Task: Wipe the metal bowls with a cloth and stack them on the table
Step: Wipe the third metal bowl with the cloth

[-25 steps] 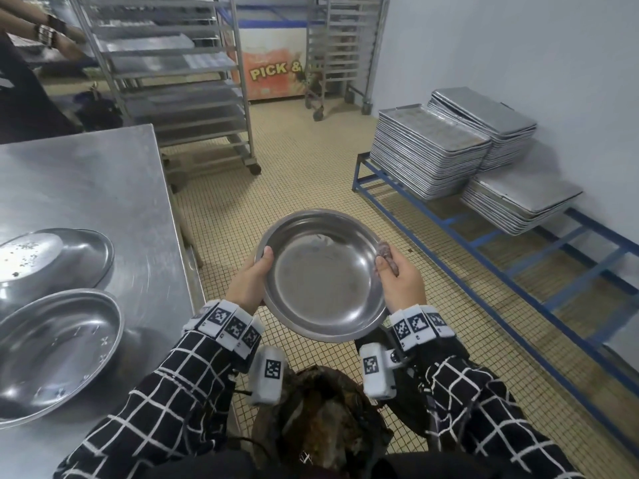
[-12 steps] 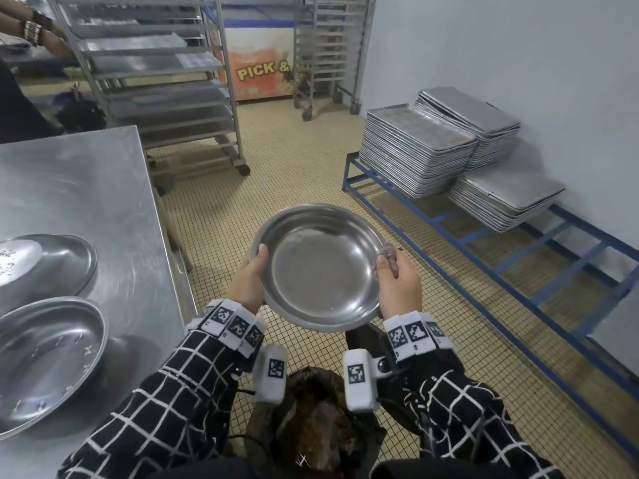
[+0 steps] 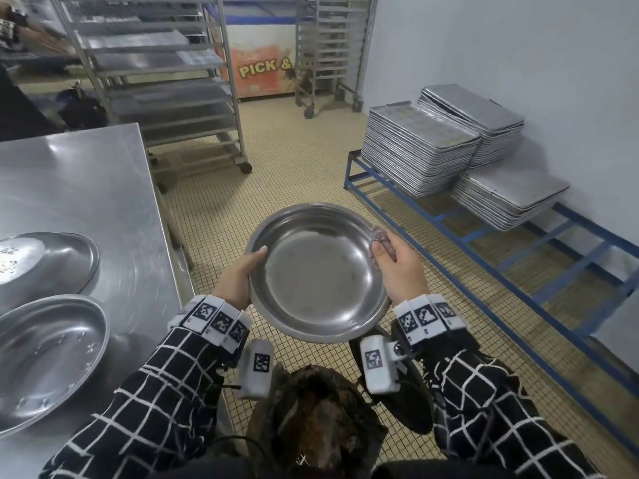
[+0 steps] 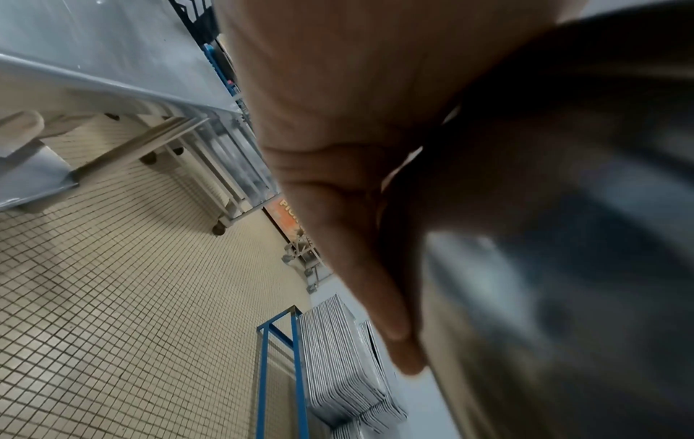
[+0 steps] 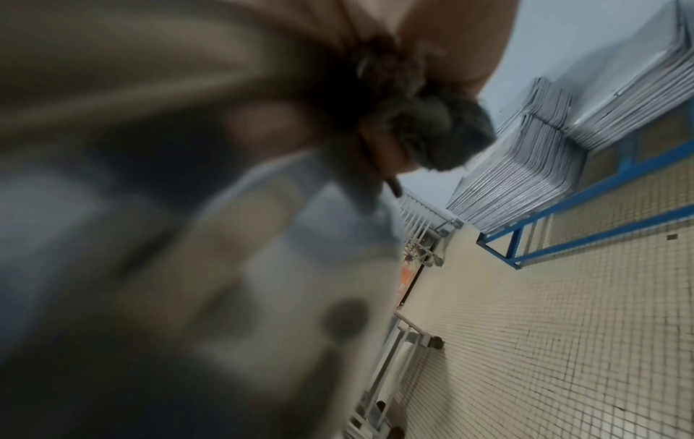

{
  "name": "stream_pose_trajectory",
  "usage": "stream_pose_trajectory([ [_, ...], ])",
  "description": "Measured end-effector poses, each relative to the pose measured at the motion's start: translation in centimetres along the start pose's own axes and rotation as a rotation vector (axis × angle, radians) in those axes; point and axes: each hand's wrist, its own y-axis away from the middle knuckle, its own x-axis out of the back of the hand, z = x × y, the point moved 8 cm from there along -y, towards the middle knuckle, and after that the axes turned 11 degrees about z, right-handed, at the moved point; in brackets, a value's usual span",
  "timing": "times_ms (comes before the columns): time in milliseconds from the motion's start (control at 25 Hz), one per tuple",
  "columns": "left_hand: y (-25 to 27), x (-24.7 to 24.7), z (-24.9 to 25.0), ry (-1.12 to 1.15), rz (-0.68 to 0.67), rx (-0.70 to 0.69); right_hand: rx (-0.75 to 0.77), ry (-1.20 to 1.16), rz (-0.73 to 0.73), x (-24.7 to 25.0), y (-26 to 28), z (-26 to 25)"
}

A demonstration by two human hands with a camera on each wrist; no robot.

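I hold a round metal bowl [image 3: 318, 271] in front of me over the tiled floor, its hollow facing up. My left hand [image 3: 238, 278] grips its left rim, thumb on the inner edge. My right hand [image 3: 397, 267] grips the right rim and pinches a small grey cloth [image 3: 380, 238] against it. In the left wrist view my left hand's fingers [image 4: 360, 267] lie along the bowl's blurred underside [image 4: 563, 267]. The right wrist view shows the bunched cloth [image 5: 432, 127] pressed on the bowl's outside [image 5: 150, 208]. Two more bowls [image 3: 48, 354] [image 3: 52, 261] lie on the steel table [image 3: 86, 188] at left.
A blue floor frame [image 3: 501, 271] carrying stacks of baking trays [image 3: 418, 153] runs along the right wall. Wheeled tray racks [image 3: 166, 81] stand behind the table. Another person's arm [image 3: 31, 32] shows at the far left. A dark bag [image 3: 318, 420] sits by my legs.
My view has drifted slightly right, so the table bowls sit further left. The held bowl has kept its place between my hands. My left thumb now lies further along the rim.
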Motion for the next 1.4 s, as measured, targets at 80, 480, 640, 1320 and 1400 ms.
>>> stream_pose_trajectory([
  [80, 0.3, -0.3, -0.4, 0.034, 0.099, -0.032, -0.047, -0.050, 0.129, -0.3, 0.7, 0.9],
  [480, -0.5, -0.6, 0.5, 0.123, -0.167, -0.028, -0.053, -0.062, 0.024, -0.2, -0.4, 0.8],
  [640, 0.2, 0.5, 0.6, 0.032, 0.019, 0.009, 0.011, 0.022, -0.031, -0.5, -0.3, -0.1],
  [1320, 1.5, -0.9, 0.9, 0.003, -0.145, 0.079, 0.055, 0.056, -0.145, -0.1, -0.4, 0.8],
  [1400, 1.8, -0.5, 0.7, -0.032, -0.036, 0.026, 0.034, 0.025, -0.079, 0.0, -0.2, 1.4],
])
